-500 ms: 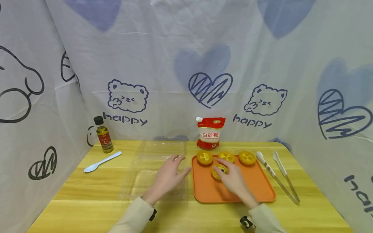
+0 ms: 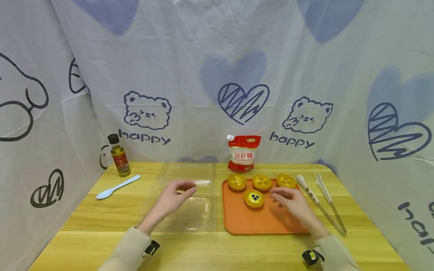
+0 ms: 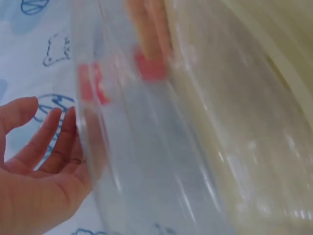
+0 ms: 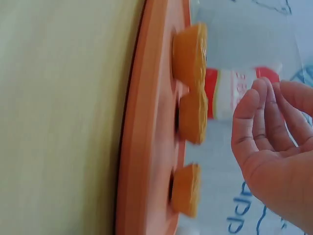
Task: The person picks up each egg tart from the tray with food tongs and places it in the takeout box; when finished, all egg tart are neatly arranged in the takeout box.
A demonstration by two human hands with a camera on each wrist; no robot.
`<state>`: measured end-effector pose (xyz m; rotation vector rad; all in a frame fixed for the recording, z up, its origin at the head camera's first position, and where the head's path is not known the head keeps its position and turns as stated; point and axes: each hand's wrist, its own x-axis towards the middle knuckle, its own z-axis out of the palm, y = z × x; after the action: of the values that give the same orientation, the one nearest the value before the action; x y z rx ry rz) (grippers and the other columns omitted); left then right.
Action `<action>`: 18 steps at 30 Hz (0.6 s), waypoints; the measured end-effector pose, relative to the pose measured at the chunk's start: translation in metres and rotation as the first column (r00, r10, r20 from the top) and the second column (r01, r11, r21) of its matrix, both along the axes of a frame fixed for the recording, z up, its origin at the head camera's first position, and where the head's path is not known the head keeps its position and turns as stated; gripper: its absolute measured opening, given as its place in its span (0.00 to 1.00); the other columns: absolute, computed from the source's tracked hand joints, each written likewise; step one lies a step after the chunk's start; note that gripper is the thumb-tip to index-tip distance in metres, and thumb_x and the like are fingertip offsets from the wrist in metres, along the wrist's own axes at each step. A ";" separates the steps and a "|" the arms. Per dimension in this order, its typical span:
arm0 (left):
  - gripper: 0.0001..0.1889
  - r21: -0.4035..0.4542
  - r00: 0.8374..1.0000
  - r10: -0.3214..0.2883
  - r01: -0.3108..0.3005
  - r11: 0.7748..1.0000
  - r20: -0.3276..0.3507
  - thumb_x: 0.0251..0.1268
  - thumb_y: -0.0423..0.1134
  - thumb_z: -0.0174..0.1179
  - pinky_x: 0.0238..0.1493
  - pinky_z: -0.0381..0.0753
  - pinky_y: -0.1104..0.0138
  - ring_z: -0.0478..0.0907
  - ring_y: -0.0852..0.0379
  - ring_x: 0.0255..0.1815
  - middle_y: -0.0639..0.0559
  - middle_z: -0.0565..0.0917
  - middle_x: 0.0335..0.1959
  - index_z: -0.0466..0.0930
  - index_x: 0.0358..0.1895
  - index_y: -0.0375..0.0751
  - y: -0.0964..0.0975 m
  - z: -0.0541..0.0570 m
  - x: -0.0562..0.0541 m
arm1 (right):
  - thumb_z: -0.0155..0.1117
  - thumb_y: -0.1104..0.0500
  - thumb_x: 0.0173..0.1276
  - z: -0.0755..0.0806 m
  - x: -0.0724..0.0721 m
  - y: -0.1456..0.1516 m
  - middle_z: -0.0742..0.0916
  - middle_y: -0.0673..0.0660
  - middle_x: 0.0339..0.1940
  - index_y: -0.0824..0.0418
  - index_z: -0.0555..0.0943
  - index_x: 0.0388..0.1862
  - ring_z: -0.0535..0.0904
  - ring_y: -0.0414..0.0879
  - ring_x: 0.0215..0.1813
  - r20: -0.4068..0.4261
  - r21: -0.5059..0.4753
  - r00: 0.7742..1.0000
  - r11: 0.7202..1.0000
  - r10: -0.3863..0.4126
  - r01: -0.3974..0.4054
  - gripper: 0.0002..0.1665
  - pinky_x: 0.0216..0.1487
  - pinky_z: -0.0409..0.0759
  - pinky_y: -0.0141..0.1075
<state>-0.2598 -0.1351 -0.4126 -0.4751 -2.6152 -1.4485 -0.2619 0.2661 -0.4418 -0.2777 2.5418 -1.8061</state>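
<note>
My left hand [image 2: 173, 197] hovers over the clear plastic container [image 2: 190, 228], holding nothing, its fingers loosely bent. In the left wrist view the container's see-through wall [image 3: 146, 147] stands beside that hand [image 3: 46, 181]. To the right lies an orange tray [image 2: 237, 224]. On it sits an egg tart topped with dark berries [image 2: 253, 198], in front of a row of three plain egg tarts [image 2: 236, 182]. My right hand [image 2: 293, 207] is over the tray's right part, apart from the berry tart. The right wrist view shows this hand [image 4: 276, 152] bent with nothing in it.
A red and white sugar pouch [image 2: 242, 153] stands behind the tray. Tongs [image 2: 320, 205] lie along the tray's right side. At the far left are an oil bottle [image 2: 120, 160] and a pale blue spoon [image 2: 118, 187]. A printed cloth [image 2: 196, 124] hangs behind the table.
My right hand has left the berry tart and moved right, uncovering it. My left hand has shifted left, farther over the clear container.
</note>
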 end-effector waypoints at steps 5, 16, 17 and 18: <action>0.15 0.050 0.997 -0.040 0.038 0.998 0.059 0.70 0.44 0.60 0.43 0.84 0.64 0.82 0.50 0.47 0.47 0.86 0.48 0.82 0.53 0.41 -0.026 -0.004 -0.004 | 0.59 0.54 0.74 -0.001 0.000 0.026 0.88 0.55 0.46 0.72 0.76 0.61 0.83 0.40 0.43 0.041 -0.014 0.999 1.000 -0.012 0.013 0.26 0.44 0.86 0.38; 0.17 0.044 0.985 -0.061 0.054 0.998 0.160 0.68 0.44 0.62 0.26 0.79 0.65 0.79 0.49 0.33 0.44 0.85 0.41 0.80 0.55 0.38 -0.099 -0.008 -0.011 | 0.64 0.60 0.70 -0.005 0.005 0.112 0.88 0.35 0.42 0.57 0.82 0.57 0.84 0.32 0.41 -0.001 -0.002 0.998 0.998 -0.058 0.058 0.17 0.35 0.82 0.30; 0.18 0.041 0.986 -0.061 0.055 0.998 0.158 0.67 0.44 0.63 0.27 0.79 0.65 0.79 0.49 0.33 0.43 0.85 0.42 0.80 0.55 0.38 -0.105 -0.008 -0.011 | 0.64 0.61 0.69 -0.006 0.005 0.120 0.88 0.35 0.42 0.56 0.82 0.58 0.84 0.31 0.41 -0.016 -0.003 0.998 0.998 -0.060 0.060 0.18 0.34 0.81 0.29; 0.18 0.040 0.985 -0.064 0.058 0.997 0.158 0.67 0.43 0.63 0.27 0.80 0.65 0.79 0.49 0.34 0.41 0.85 0.44 0.80 0.55 0.38 -0.110 -0.009 -0.012 | 0.64 0.62 0.69 -0.006 0.005 0.127 0.88 0.35 0.42 0.57 0.81 0.59 0.83 0.31 0.41 -0.027 -0.008 0.998 0.999 -0.054 0.053 0.19 0.34 0.81 0.29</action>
<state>-0.2716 -0.2448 -0.4218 -0.4573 -2.7137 -1.6123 -0.2565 0.3933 -0.4483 -0.2382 2.5856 -1.8432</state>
